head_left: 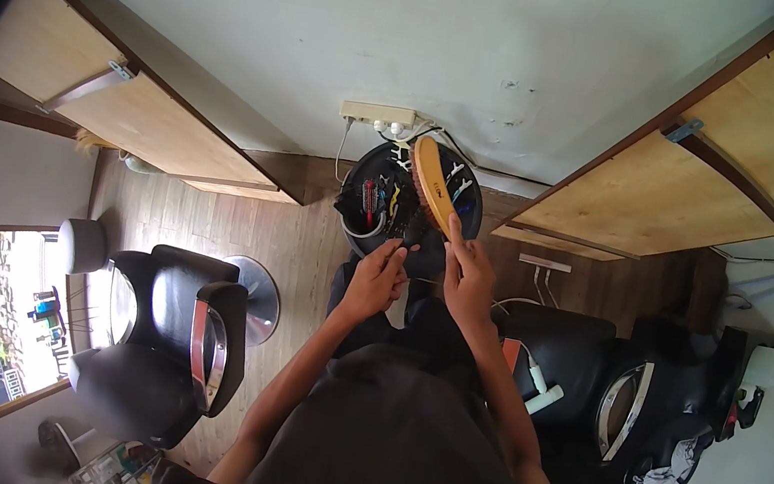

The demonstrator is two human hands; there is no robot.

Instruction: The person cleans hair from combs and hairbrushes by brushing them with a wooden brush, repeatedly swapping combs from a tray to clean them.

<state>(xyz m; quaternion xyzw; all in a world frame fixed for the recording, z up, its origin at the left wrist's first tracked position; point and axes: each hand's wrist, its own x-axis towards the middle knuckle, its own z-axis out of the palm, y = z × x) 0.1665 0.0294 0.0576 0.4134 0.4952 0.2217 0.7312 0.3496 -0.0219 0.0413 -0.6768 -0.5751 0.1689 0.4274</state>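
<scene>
My right hand (469,277) is closed around the end of a wooden-backed brush (434,189), which tilts up and away to the left over a round black tray (466,224). My left hand (378,279) is closed at the tray's near edge, with a dark thing at its fingertips that I cannot make out. On the tray, a black cup (364,228) stands at the left. A red comb or brush (369,201) and several clips, among them a white clip (460,170), lie behind it.
A power strip (377,115) with plugged-in cords is on the wall behind the tray. Black salon chairs stand at left (184,311) and right (559,340); a white hair dryer (542,393) rests on the right one. Wooden panels (138,117) flank both sides.
</scene>
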